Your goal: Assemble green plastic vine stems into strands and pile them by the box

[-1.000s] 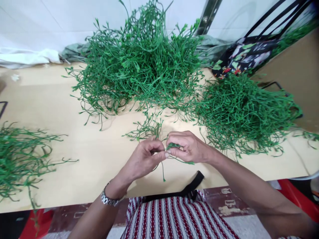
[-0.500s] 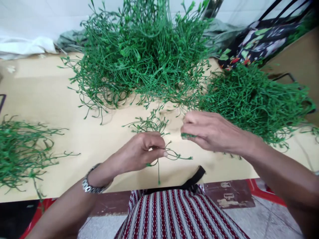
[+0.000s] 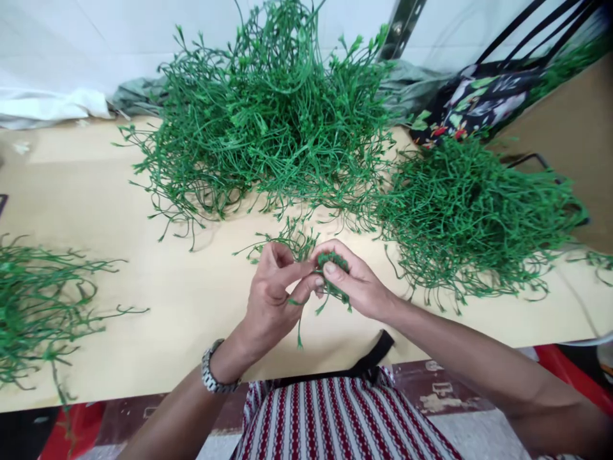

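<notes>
My left hand [image 3: 278, 291], with a metal watch on its wrist, pinches thin green stems between thumb and forefinger; one stem hangs below it. Beside it, fingertips touching or nearly so, my right hand [image 3: 357, 281] is closed around a small bunch of green stems [image 3: 334, 260], its thumb on top. A few loose green sprigs [image 3: 292, 239] lie on the table just behind my hands. Farther back rises a large heap of green stems [image 3: 278, 121].
A second green pile [image 3: 479, 211] lies at the right, near a brown cardboard panel [image 3: 569, 147] and a floral black bag [image 3: 483, 102]. Another pile [image 3: 43, 300] is at the left of the beige table [image 3: 167, 332]. Gray cloth lies along the wall.
My right hand has moved left and down to meet my left hand, and its bunch of stems now shows. My left hand has turned more upright. The view has shifted slightly.
</notes>
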A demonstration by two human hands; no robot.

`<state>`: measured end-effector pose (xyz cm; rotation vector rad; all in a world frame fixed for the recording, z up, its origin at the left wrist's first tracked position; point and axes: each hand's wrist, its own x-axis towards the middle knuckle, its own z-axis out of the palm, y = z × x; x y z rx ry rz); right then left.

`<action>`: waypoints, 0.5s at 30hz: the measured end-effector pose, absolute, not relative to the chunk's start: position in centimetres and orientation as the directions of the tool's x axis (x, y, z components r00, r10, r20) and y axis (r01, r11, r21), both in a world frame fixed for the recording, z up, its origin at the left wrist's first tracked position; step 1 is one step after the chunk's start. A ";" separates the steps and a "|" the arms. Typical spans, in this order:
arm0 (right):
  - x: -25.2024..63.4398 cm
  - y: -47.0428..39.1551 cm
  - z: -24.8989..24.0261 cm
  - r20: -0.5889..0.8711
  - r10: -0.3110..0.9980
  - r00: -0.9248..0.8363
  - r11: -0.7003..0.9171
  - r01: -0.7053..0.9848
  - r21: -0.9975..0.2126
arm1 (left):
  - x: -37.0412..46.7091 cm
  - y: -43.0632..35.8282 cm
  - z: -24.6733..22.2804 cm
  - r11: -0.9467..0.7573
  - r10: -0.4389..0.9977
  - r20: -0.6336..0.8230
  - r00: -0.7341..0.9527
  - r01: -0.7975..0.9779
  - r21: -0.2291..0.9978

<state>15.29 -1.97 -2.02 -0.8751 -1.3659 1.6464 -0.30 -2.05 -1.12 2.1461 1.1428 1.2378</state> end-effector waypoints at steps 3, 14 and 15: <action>15.5 -2.1 -1.9 0.006 0.866 -0.500 -0.098 -0.181 -0.979 | 0.0 -2.2 -1.5 -0.616 0.780 0.555 0.289 0.507 0.602; 16.1 -2.4 -2.4 0.034 0.832 -0.554 -0.079 -0.178 -0.981 | 0.1 -2.3 -1.8 -0.662 0.719 0.639 0.273 0.550 0.510; 16.1 -2.4 -2.5 0.027 0.842 -0.539 -0.094 -0.195 -0.976 | 0.0 -2.4 -1.7 -0.670 0.714 0.639 0.287 0.546 0.503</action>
